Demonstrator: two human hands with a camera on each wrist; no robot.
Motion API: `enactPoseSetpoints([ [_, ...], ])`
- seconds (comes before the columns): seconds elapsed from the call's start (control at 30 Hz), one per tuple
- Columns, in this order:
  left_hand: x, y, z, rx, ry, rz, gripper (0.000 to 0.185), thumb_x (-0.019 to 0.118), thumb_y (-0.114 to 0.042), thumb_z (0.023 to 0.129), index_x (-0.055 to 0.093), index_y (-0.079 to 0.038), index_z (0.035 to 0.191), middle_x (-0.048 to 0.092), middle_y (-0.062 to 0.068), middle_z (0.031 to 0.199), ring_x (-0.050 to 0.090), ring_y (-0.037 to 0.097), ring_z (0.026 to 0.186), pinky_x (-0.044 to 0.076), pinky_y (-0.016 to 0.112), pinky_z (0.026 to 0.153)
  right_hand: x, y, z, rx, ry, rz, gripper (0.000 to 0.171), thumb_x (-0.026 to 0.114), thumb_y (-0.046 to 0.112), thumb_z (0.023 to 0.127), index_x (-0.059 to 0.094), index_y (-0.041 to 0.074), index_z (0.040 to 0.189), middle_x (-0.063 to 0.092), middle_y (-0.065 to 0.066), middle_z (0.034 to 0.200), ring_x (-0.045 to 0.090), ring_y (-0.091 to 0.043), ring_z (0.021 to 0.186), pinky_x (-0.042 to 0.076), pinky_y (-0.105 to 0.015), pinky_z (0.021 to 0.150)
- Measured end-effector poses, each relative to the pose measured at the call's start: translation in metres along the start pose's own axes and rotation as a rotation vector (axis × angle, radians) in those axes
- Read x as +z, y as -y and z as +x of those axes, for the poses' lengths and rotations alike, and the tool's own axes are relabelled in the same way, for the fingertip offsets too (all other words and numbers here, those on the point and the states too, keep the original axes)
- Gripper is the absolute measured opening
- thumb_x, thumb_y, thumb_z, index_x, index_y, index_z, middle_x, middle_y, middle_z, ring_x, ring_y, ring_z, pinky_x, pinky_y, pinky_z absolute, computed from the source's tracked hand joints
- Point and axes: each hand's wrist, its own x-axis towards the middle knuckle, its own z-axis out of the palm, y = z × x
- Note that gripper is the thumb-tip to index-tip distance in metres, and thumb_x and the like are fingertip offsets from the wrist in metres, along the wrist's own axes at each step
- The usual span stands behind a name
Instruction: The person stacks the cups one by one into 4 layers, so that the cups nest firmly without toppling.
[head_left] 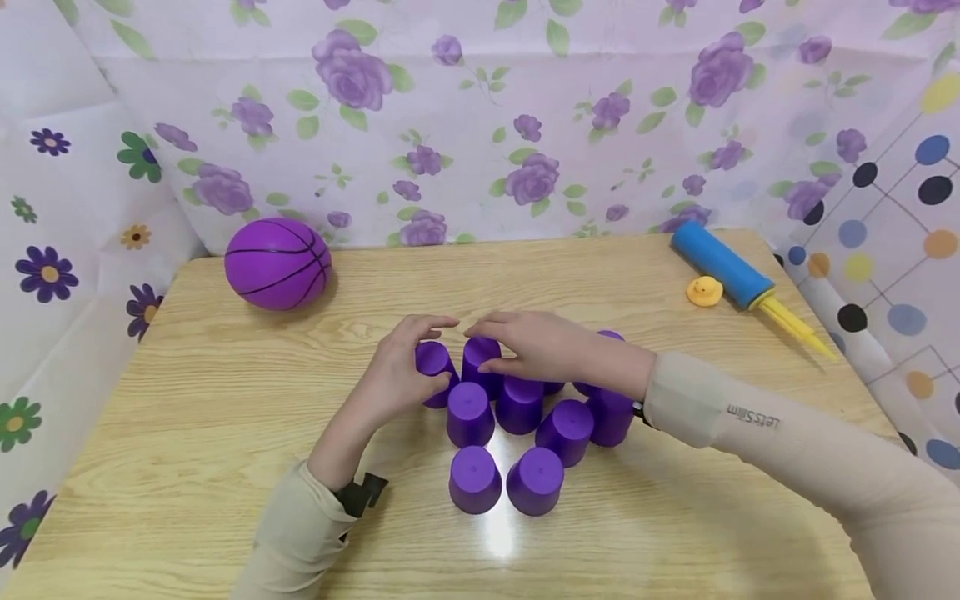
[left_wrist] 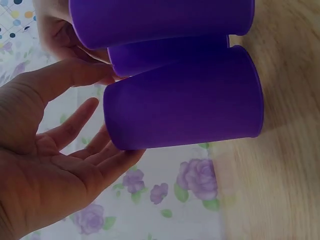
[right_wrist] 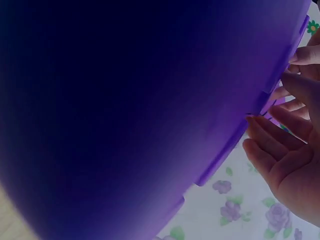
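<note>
Two hands at a cluster of upturned purple cups

At frame centre, purple cups [head_left: 475, 478] stand upside down, close together on the wooden table [head_left: 187, 433]. The left hand [head_left: 397, 371], fingers straight and apart, touches the far-left cup [head_left: 433, 360]; the right hand [head_left: 536, 343] lies flat over the back cups. Beyond: a purple ball [head_left: 277, 262] upper left, a yellow duck [head_left: 704, 291] and blue pump [head_left: 722, 263] upper right.
</note>
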Motion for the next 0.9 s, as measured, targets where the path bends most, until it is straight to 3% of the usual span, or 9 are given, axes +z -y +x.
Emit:
enactPoseSetpoints([
  [0.2,0.003,0.007,0.000,-0.055,-0.004,-0.049,0.063,0.074,0.006,0.067,0.055,-0.008,0.125,0.053,0.015,0.123,0.056,0.031,0.112,0.050,0.042,0.089,0.004,0.000,0.001,-0.023,-0.007,0.052,0.042,0.062,0.027,0.091,0.056,0.005,0.126,0.059,-0.009,0.124,0.056,-0.023,0.115,0.046,-0.035,0.098],
  [0.4,0.002,0.015,0.000,-0.120,-0.002,-0.102,0.062,0.078,0.003,0.067,0.055,-0.005,0.124,0.056,0.019,0.120,0.057,0.033,0.110,0.049,0.042,0.092,0.017,-0.005,-0.005,-0.032,-0.091,0.161,0.040,0.061,0.023,0.092,0.055,0.004,0.127,0.057,-0.010,0.127,0.053,-0.022,0.118,0.043,-0.033,0.101],
  [0.67,-0.001,0.024,-0.003,-0.227,0.021,-0.164,0.052,0.085,-0.014,0.066,0.061,-0.008,0.112,0.063,0.010,0.114,0.063,0.027,0.104,0.054,0.036,0.086,0.027,-0.009,-0.006,-0.034,-0.148,0.201,0.042,0.062,0.021,0.091,0.054,0.001,0.127,0.056,-0.013,0.128,0.051,-0.025,0.122,0.040,-0.035,0.104],
  [0.9,-0.002,0.025,0.000,-0.217,-0.018,-0.210,0.051,0.084,-0.014,0.067,0.061,-0.005,0.112,0.065,0.011,0.111,0.062,0.024,0.105,0.052,0.033,0.089,0.026,-0.006,-0.005,-0.021,-0.144,0.207,0.043,0.062,0.022,0.091,0.054,0.000,0.127,0.057,-0.013,0.126,0.052,-0.024,0.120,0.042,-0.035,0.102],
])
